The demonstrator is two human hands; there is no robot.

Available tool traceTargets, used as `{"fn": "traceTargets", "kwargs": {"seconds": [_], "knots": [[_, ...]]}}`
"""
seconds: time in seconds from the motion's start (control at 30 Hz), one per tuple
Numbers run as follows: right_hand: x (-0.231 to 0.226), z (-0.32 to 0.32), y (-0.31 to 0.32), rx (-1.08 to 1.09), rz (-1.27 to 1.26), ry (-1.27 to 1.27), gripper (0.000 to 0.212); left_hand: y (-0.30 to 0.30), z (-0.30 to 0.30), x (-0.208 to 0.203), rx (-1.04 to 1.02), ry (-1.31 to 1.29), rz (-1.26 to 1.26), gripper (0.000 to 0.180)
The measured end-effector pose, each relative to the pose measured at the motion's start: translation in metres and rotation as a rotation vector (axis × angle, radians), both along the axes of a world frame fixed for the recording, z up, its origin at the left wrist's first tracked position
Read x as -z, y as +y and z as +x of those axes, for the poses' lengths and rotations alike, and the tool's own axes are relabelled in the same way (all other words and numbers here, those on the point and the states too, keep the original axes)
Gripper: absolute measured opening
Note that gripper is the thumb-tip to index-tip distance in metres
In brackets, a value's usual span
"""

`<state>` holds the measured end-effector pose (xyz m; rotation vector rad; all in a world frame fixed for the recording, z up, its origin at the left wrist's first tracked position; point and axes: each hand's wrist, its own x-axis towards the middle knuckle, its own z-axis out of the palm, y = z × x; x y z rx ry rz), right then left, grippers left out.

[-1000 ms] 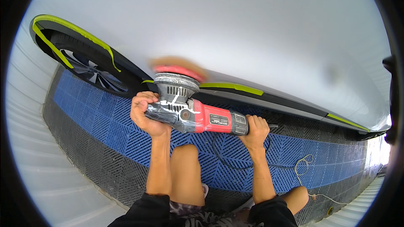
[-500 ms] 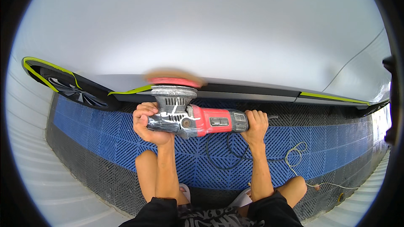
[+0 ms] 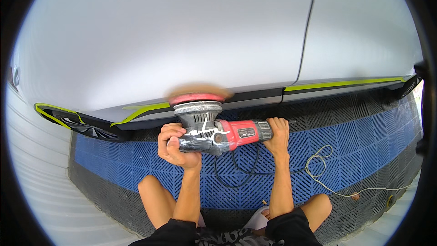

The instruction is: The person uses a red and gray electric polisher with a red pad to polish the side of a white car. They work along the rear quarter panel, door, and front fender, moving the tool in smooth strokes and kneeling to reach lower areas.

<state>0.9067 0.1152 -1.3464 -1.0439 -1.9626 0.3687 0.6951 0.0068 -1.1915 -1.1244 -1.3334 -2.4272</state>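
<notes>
Both my hands hold a red and black electric polisher [image 3: 243, 132] sideways in front of me. My left hand [image 3: 175, 146] wraps round its black head end, thumb on top. At the rear end of the body, my right hand [image 3: 276, 137] is closed round the grip. The polisher's brownish pad [image 3: 200, 90] is blurred, as if spinning, and meets the lower part of a silver-white car door panel [image 3: 191, 32]. White residue streaks the tool's head. My fingers' undersides are hidden behind the tool.
Yellow-green masking tape [image 3: 343, 84] runs along the dark lower trim and the wheel arch. A car wheel [image 3: 86, 126] is at the left. A dark cable [image 3: 236, 186] and a pale cord [image 3: 318, 166] lie on the blue and black grid floor [image 3: 136, 159]. My knees flank my forearms.
My view has shifted, bringing the door seam farther left and more upright in the picture. The polisher and both hands appear slightly to the right and more tilted, still at the lower panel.
</notes>
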Motion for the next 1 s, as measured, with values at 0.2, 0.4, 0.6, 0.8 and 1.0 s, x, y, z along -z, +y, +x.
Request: {"fn": "traceTargets", "kwargs": {"seconds": [0.2, 0.4, 0.6, 0.8, 1.0], "knots": [[0.022, 0.031, 0.017, -0.013, -0.126, 0.078, 0.034, 0.024, 0.060, -0.010, 0.018, 0.152, -0.113, 0.016], [0.038, 0.057, 0.009, -0.007, -0.305, 0.250, 0.039, 0.047, 0.119, -0.039, 0.005, 0.492, -0.203, 0.004], [0.021, 0.088, -0.019, -0.047, -0.638, 0.452, 0.043, 0.080, 0.180, -0.076, 0.064, 0.546, -0.185, 0.021], [0.001, 0.078, -0.048, -0.029, -0.625, 0.527, 0.063, 0.102, 0.197, -0.104, 0.281, 0.744, -0.170, 0.036], [-0.015, 0.064, -0.073, -0.020, -0.707, 0.490, 0.064, 0.099, 0.174, -0.120, 0.402, 0.623, -0.196, 0.043]]}}
